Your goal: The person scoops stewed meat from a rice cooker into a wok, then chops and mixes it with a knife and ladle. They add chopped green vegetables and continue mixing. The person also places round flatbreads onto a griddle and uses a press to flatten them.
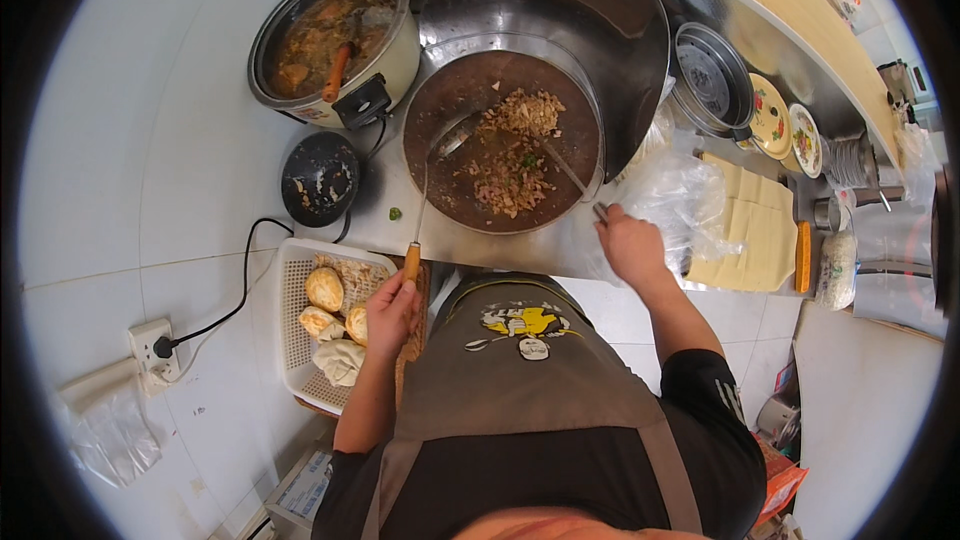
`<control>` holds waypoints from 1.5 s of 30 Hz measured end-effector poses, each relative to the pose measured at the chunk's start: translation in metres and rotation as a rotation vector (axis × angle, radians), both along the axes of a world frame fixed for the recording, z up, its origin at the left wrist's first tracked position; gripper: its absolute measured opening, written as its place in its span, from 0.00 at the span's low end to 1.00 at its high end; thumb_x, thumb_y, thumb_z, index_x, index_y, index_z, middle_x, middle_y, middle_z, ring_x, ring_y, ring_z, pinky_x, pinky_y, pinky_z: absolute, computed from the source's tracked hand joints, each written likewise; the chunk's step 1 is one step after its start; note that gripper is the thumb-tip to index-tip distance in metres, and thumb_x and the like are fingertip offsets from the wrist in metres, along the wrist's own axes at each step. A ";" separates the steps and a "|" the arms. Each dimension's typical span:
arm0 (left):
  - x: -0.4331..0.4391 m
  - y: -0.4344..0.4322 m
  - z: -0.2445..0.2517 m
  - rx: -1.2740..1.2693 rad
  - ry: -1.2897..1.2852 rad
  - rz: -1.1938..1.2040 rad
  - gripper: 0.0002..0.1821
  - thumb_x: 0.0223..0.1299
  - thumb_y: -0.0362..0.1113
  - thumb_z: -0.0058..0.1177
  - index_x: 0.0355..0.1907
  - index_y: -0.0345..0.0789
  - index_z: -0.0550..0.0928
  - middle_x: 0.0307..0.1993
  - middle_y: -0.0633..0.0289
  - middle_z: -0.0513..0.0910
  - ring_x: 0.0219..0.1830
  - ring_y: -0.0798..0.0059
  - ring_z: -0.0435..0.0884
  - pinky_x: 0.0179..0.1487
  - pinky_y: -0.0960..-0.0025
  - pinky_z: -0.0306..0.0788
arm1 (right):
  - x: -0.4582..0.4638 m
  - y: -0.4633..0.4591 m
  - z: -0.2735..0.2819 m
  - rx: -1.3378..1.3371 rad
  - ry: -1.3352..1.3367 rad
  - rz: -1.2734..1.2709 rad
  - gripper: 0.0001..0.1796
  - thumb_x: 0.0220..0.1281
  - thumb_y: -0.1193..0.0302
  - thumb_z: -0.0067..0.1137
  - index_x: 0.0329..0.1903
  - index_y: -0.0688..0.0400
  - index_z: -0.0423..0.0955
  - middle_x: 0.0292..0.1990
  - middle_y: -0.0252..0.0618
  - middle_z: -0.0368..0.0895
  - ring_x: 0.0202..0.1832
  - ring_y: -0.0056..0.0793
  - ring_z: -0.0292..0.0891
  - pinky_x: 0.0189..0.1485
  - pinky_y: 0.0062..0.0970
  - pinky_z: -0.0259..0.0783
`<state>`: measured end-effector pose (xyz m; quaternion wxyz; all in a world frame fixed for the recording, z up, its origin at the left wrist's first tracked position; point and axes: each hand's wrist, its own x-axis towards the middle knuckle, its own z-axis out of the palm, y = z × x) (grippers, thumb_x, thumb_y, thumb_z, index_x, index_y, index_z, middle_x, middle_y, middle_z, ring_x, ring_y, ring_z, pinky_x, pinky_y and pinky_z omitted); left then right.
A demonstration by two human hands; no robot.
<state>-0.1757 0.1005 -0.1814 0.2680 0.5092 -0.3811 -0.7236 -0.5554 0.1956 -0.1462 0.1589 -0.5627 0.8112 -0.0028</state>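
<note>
My left hand point(396, 309) grips the wooden handle of a metal ladle point(454, 138), whose bowl rests over the upper left of a round brown chopping board point(450, 187). In my right hand point(634, 244) is the handle of a metal utensil point(564, 165), probably a knife seen nearly edge-on; its far end reaches the chopped food. Two heaps of chopped food lie on the board: a light brown one point(531, 112) at the top and a pinkish one with green bits point(511, 184) below it.
A cooker of stew point(409, 52) stands at the upper left, above a small black bowl point(321, 178). A white plastic basket point(289, 315) holds several breads. Right of the board lie clear plastic bags point(675, 191) and a folded cream cloth point(742, 232). A large metal lid or pan point(637, 67) stands behind.
</note>
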 end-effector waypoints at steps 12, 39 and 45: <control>-0.001 -0.007 0.001 0.026 -0.049 0.012 0.18 0.75 0.40 0.52 0.60 0.32 0.80 0.23 0.68 0.75 0.14 0.84 0.65 0.17 0.78 0.57 | 0.002 -0.006 -0.016 -0.009 0.104 0.206 0.17 0.71 0.58 0.56 0.41 0.61 0.71 0.26 0.47 0.84 0.27 0.48 0.84 0.31 0.44 0.79; 0.000 -0.019 0.000 -0.023 -0.033 -0.348 0.18 0.77 0.39 0.50 0.61 0.31 0.78 0.22 0.72 0.70 0.18 0.88 0.62 0.20 0.79 0.54 | 0.022 -0.003 0.010 0.080 -0.924 -0.501 0.20 0.74 0.57 0.54 0.40 0.65 0.71 0.22 0.46 0.78 0.18 0.39 0.77 0.25 0.37 0.73; 0.022 -0.002 -0.013 -0.051 -0.031 -0.164 0.19 0.77 0.39 0.50 0.64 0.32 0.77 0.21 0.73 0.70 0.17 0.88 0.62 0.20 0.79 0.55 | 0.020 -0.002 0.038 0.095 -0.525 -0.342 0.22 0.73 0.56 0.54 0.41 0.67 0.74 0.32 0.61 0.82 0.40 0.60 0.81 0.44 0.50 0.74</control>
